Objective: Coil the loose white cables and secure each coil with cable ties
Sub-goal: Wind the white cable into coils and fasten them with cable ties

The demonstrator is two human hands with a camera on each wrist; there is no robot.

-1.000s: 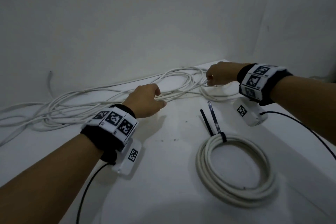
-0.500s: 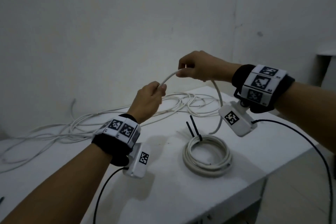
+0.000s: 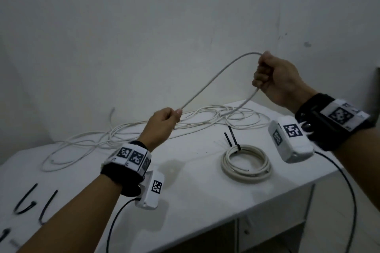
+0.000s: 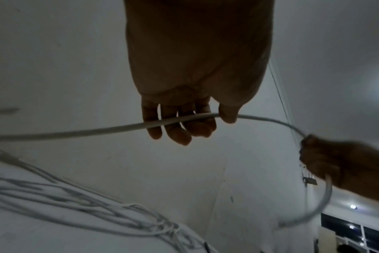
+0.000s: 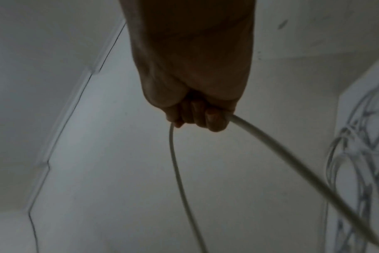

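Note:
A loose white cable (image 3: 207, 86) arcs through the air between my two hands. My right hand (image 3: 271, 80) is raised high and grips it in a fist (image 5: 201, 116); a length drops from that fist back to the table. My left hand (image 3: 164, 123) is lower and pinches the same cable (image 4: 119, 128) between thumb and fingers (image 4: 184, 130). The rest of the cable lies in a loose tangle (image 3: 123, 131) along the back of the white table (image 3: 185, 201). A finished coil (image 3: 245, 163) bound by a black cable tie (image 3: 233, 141) lies on the table below my right wrist.
Spare black cable ties (image 3: 35, 203) lie at the table's front left corner. A white wall stands close behind the table. The table's front edge (image 3: 246, 213) runs diagonally, with a cabinet below. Black leads hang from both wrist cameras.
Both hands have lifted a stretch of the cable off the table. My right hand rose high and moved right, drawing the cable out into a longer arc from my left hand.

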